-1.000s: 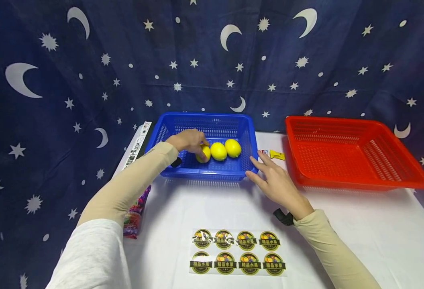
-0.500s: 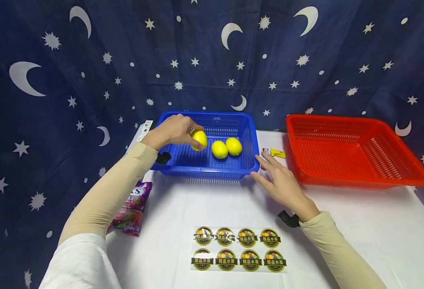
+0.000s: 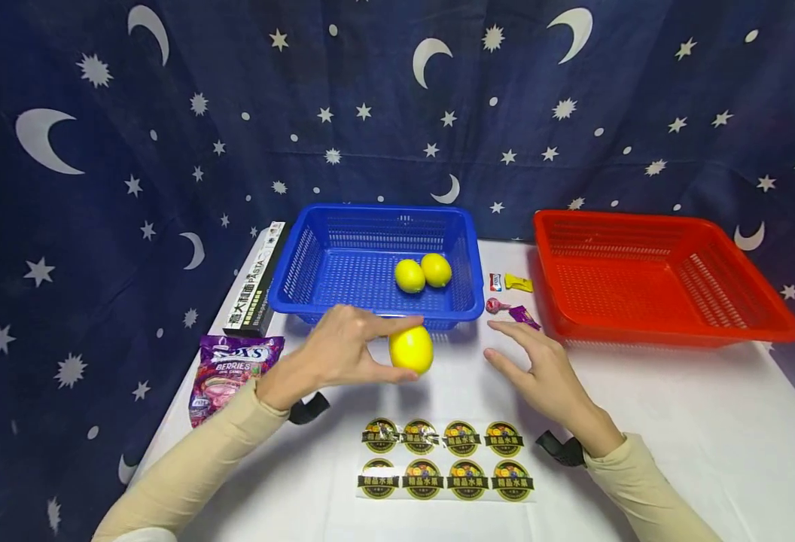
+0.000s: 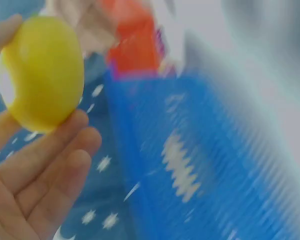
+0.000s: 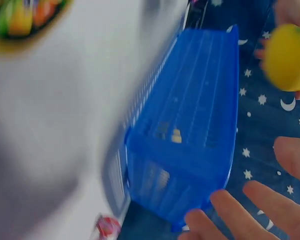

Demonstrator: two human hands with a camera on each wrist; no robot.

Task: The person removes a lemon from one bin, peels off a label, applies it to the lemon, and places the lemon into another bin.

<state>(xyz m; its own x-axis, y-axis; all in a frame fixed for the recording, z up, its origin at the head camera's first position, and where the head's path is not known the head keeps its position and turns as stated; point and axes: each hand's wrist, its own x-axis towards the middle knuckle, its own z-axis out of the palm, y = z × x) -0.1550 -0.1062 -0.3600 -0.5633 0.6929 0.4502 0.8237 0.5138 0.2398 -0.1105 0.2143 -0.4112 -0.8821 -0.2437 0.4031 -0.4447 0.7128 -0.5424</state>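
A yellow lemon (image 3: 411, 351) is pinched between the thumb and fingers of my left hand (image 3: 343, 348), held up in front of the blue basket (image 3: 379, 309). The left wrist view shows the same lemon (image 4: 42, 74) close up, fingertips against its side. My right hand (image 3: 548, 370) hovers to the right of it, fingers spread and holding nothing. Two more lemons (image 3: 436, 270) lie side by side in the right half of the blue basket. Below the hands a clear sheet of round fruit stickers (image 3: 445, 461) lies flat on the white table.
A red basket (image 3: 668, 333) stands at the right. Between the baskets lie small wrapped candies (image 3: 518, 282) and a pink lollipop (image 3: 494, 305). Left of the blue basket are a pasta box (image 3: 257, 290) and a purple candy bag (image 3: 231, 376). A star-patterned curtain (image 3: 370, 90) hangs behind.
My left hand has lifted a lemon out of the blue basket and brought it toward me and to the right. My right hand has drawn back from the basket's corner.
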